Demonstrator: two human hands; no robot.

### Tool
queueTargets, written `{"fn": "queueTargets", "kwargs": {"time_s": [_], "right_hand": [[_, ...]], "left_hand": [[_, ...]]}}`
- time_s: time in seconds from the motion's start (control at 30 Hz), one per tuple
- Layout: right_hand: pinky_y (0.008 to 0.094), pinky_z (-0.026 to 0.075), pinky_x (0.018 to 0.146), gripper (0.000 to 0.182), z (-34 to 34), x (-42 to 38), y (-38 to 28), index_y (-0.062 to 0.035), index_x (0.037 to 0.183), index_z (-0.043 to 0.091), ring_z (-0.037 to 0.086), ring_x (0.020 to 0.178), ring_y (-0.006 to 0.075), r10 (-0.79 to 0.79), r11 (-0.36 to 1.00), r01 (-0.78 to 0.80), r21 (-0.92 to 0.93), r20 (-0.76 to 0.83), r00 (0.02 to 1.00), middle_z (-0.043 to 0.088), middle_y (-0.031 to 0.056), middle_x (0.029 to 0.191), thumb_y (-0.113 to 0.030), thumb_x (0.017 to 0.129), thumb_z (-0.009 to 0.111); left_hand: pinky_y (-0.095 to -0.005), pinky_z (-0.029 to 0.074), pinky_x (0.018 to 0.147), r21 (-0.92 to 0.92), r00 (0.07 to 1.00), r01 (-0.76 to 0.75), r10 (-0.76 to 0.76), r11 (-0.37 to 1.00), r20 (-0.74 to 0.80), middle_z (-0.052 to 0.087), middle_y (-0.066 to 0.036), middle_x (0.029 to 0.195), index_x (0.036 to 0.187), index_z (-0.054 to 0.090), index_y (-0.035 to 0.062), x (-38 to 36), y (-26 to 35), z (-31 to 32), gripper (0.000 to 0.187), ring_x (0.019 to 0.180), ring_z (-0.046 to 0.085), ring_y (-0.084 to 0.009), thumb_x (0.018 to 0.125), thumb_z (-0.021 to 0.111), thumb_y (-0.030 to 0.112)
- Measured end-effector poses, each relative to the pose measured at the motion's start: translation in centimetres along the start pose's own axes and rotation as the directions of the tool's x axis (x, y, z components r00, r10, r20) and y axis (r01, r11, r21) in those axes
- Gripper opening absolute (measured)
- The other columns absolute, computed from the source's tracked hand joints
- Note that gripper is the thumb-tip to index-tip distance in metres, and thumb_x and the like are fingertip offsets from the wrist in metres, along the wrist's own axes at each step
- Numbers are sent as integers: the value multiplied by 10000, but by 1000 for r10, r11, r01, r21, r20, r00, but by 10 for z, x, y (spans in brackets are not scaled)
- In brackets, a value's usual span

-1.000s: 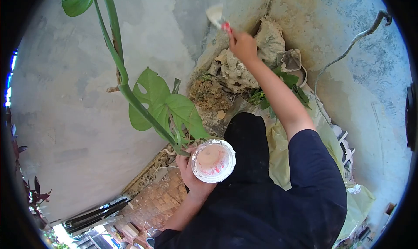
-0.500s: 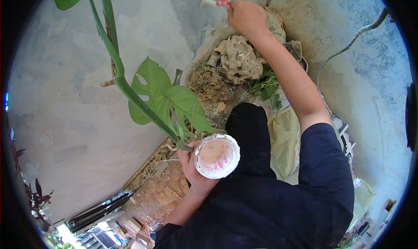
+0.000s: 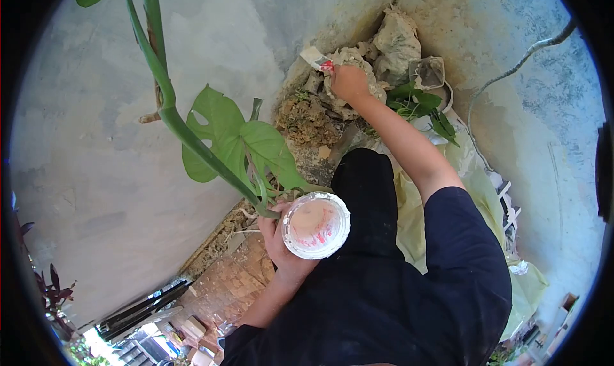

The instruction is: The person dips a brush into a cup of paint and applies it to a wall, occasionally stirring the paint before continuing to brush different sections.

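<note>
My right hand (image 3: pixel 350 84) is closed on the red handle of a paintbrush (image 3: pixel 316 59), whose pale bristles point up and left, close to the grey wall (image 3: pixel 211 39). Behind that hand sit rough rocks (image 3: pixel 345 59) in the corner. Against my body, my left hand (image 3: pixel 281 244) grips a white paint tub (image 3: pixel 317 226) by its side. The tub is open at the top, with a pinkish inside streaked red and a paint-crusted rim. A thick green plant stem (image 3: pixel 192 139) runs down to the tub and passes right by my left fingers.
Large split leaves (image 3: pixel 240 139) hang in front of the wall. Beside the rocks are a small clear container (image 3: pixel 427 73) and leafy greenery (image 3: pixel 422 107). A pale yellow-green sheet (image 3: pixel 412 219) lies right of my knee. A cable (image 3: pixel 511 68) runs along the right wall. Brown tiles (image 3: pixel 233 276) cover the floor.
My right hand has moved down and slightly left with the paintbrush, from above the rocks to in front of them. My left hand and the tub stay nearly in place.
</note>
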State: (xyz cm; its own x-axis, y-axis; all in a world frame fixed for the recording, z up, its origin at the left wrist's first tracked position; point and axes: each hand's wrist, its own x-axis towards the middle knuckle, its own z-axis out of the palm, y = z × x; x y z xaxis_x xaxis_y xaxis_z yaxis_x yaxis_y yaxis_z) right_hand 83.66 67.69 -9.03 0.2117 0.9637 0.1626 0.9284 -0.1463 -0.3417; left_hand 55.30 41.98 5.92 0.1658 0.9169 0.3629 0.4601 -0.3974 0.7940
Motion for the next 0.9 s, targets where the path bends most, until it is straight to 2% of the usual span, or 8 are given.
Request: {"fn": "queueTargets", "kwargs": {"time_s": [0.17, 0.27, 0.4, 0.47, 0.57, 0.67, 0.77, 0.9], "right_hand": [[449, 593, 712, 229, -39, 19, -18, -46, 899, 751, 736, 805, 352, -26, 992, 47, -116, 180, 983, 738, 173, 853, -240, 930, 634], [448, 592, 709, 205, -91, 34, -47, -63, 936, 758, 734, 780, 355, -38, 995, 46, -91, 81, 996, 741, 155, 848, -234, 917, 645], [458, 578, 663, 212, -130, 33, -55, -77, 1013, 755, 715, 757, 355, -48, 999, 47, -10, -250, 967, 728, 156, 842, -210, 930, 612], [468, 566, 638, 241, -133, 16, -53, -94, 1102, 746, 700, 722, 354, -54, 993, 102, 64, -518, 854, 715, 148, 833, -219, 940, 618], [472, 548, 601, 297, -103, 5, -52, -90, 1208, 706, 681, 685, 348, -21, 957, 211, 199, -679, 734, 697, 148, 841, -217, 953, 623], [439, 564, 571, 368, -25, 13, -36, -46, 1274, 640, 688, 654, 334, -92, 980, 173, 103, -534, 840, 697, 149, 895, -272, 987, 596], [442, 585, 611, 307, 11, -1, -32, -22, 1187, 682, 718, 720, 341, -15, 996, 39, 85, -264, 964, 715, 172, 908, -210, 954, 613], [441, 601, 693, 196, 9, -12, -26, -18, 990, 733, 743, 817, 350, 16, 999, -12, -36, 86, 996, 737, 198, 913, -147, 890, 626]], "left_hand": [[-371, 441, 1044, 135, 984, -139, 120, 981, 134, 507, -134, 1278, 1309, 499, -32, 3, 0, -8, 767, 1161, 585, -266, 672, 909, 94], [-367, 444, 1041, 155, 979, -154, 129, 976, 160, 508, -129, 1277, 1345, 457, -28, 5, 2, -11, 813, 1166, 581, -249, 676, 907, 83], [-361, 453, 1034, 41, 992, -67, 62, 997, 106, 504, -127, 1277, 1339, 472, -28, -2, -5, -8, 807, 1170, 580, -245, 672, 911, 89], [-355, 460, 1027, 61, 992, -66, 60, 996, 108, 505, -126, 1278, 1346, 462, -25, 0, -3, -10, 820, 1168, 583, -240, 672, 915, 91], [-351, 466, 1022, 96, 988, -89, 76, 991, 135, 505, -130, 1283, 1348, 452, -23, 3, 0, -13, 827, 1154, 593, -238, 673, 916, 91], [-362, 464, 1030, 36, 996, -38, 34, 999, 88, 508, -130, 1288, 1350, 455, -27, -3, -6, -9, 824, 1160, 590, -240, 675, 913, 96], [-374, 468, 1025, 42, 995, -44, 40, 998, 95, 514, -135, 1287, 1329, 492, -32, -6, -10, -9, 798, 1160, 592, -255, 668, 917, 108], [-385, 476, 1011, 123, 988, -122, 109, 985, 107, 520, -142, 1283, 1302, 529, -35, 0, 1, -10, 757, 1157, 596, -277, 667, 915, 106]]}}
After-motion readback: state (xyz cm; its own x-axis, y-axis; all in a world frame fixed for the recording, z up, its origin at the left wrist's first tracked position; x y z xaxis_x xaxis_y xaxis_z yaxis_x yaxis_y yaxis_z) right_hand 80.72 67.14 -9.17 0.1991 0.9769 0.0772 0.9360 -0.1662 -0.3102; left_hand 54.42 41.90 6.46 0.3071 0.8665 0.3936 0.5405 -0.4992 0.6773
